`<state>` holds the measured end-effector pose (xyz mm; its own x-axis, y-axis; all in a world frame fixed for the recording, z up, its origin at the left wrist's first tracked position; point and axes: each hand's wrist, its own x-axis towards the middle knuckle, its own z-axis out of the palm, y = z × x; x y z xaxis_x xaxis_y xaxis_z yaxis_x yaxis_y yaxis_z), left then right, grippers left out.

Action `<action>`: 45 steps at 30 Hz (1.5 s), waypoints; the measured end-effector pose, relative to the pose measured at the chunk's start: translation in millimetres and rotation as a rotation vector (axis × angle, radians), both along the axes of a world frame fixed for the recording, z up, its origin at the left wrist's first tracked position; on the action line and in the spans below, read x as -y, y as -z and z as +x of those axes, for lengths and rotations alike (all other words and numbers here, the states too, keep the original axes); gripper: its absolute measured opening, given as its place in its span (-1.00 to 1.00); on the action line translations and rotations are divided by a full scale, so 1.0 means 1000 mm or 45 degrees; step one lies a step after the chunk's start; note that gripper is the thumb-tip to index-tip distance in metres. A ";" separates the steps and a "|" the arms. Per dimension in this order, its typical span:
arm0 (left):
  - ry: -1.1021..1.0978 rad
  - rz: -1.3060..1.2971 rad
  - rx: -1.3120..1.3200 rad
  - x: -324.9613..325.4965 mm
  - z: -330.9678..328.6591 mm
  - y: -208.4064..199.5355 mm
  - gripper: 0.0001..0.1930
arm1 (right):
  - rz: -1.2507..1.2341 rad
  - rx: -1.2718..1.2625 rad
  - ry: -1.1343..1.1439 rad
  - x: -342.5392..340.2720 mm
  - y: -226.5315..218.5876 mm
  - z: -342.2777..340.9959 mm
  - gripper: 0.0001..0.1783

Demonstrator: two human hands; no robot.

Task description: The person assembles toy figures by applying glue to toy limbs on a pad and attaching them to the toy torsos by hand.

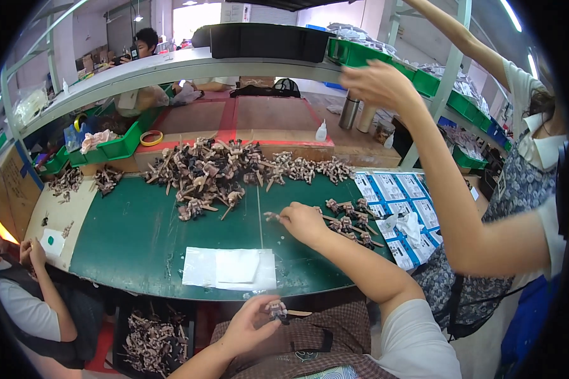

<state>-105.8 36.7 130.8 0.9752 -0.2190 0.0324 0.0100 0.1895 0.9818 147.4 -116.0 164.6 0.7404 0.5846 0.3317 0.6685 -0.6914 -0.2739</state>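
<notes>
Gripped between the thumb and fingers of the left hand is a small pinkish-brown and dark figure with a flat tan strip jutting from it, over the person's lap just short of the table edge, while the right hand pinches a tiny pale pinkish piece above the work surface. Widest of all before me is the green-topped worktable with its curved near edge. At its right a co-worker in a floral apron raises a blurred arm across the view. Beyond, a long grey shelf carries a wide black plastic tray. Against the table's far side rises a tangled heap of pinkish-brown and black parts. To the right lies a blue-and-white printed sheet, and near the front edge a white plastic sheet bears a smaller folded white pad. Between heap and printed sheet sits a cluster of similar figures, near the right hand. Smaller yet, a yellow tape roll and a white nozzle-tipped bottle stay behind the heap.
</notes>
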 end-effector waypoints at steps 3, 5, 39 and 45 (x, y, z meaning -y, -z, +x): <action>0.052 -0.073 -0.036 0.004 -0.007 -0.004 -0.48 | -0.106 0.056 -0.029 0.001 0.007 -0.004 -0.78; 0.099 -0.053 0.001 0.005 0.001 -0.003 -0.48 | -0.182 0.109 -0.015 0.007 0.019 -0.002 -0.80; -0.309 -0.520 -0.131 -0.040 -0.004 0.002 -0.30 | 0.413 -0.568 -0.291 -0.033 -0.005 -0.088 -0.87; -0.516 -0.165 0.008 -0.037 -0.006 0.003 -0.34 | 0.442 -0.409 -0.816 -0.010 -0.020 -0.117 -0.72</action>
<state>-111.5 73.5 127.9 0.9813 0.1881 0.0409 -0.0969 0.2991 0.9493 30.4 -105.9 185.0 0.3852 0.8314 0.4005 0.7591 -0.0387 -0.6499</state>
